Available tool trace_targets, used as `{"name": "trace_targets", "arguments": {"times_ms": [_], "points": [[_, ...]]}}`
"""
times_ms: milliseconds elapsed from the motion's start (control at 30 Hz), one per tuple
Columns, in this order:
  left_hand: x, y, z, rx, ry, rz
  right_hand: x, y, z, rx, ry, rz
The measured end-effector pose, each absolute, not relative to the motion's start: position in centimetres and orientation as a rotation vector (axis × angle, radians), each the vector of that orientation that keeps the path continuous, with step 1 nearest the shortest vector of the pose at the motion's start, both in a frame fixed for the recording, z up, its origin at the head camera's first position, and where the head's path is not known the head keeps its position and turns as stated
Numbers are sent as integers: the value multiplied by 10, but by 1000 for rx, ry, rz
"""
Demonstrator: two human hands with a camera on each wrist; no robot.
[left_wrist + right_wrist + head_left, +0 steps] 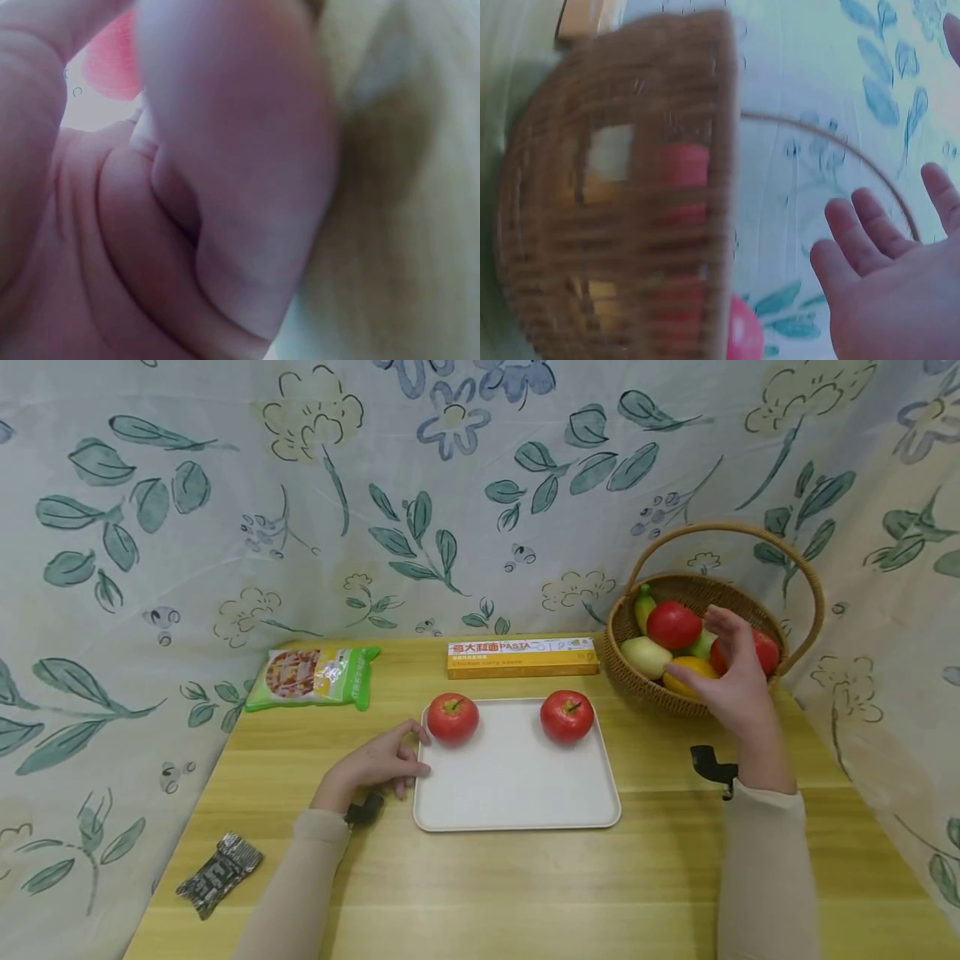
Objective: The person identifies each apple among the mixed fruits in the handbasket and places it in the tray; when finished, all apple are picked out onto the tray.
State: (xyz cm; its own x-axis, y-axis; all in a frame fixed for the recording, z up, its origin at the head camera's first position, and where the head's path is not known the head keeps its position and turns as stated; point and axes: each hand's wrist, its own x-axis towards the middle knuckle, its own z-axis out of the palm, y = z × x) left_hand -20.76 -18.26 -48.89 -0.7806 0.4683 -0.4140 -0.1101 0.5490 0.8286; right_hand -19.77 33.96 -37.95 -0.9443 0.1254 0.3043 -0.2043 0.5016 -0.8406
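Note:
My left hand point(375, 762) is at the left edge of a white rectangular tray point(517, 785), its fingers bent and the thumb over the rim. Two red apples point(452, 718) sit on the tray, one at each far corner; the left one is close to my left fingertips. At the back right, my right hand point(731, 681) hovers with spread fingers over the front of a wicker basket point(660, 695) and holds nothing. Inside lie red fruits point(674, 626), a yellow fruit point(693, 675), a pale green fruit point(646, 657) and a banana point(643, 607). My hand partly covers them.
Behind the tray lies a yellow pasta box point(522, 665). A green food bag point(313, 678) is at the back left, and a small dark wrapped packet point(220, 874) at the front left. The basket's tall handle point(817, 597) arches up before the flowered cloth point(465, 527).

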Motion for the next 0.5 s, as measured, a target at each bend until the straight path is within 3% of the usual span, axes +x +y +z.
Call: {"name": "trace_targets", "arguments": {"times_ms": [267,500], "points": [[-207,-183,-490,282,2168,1223,-208,374,-384,-231,-2447,1381],[-208,-183,-490,298,2167,1235,-217,394,-390,-296,-2494,1308]]}}
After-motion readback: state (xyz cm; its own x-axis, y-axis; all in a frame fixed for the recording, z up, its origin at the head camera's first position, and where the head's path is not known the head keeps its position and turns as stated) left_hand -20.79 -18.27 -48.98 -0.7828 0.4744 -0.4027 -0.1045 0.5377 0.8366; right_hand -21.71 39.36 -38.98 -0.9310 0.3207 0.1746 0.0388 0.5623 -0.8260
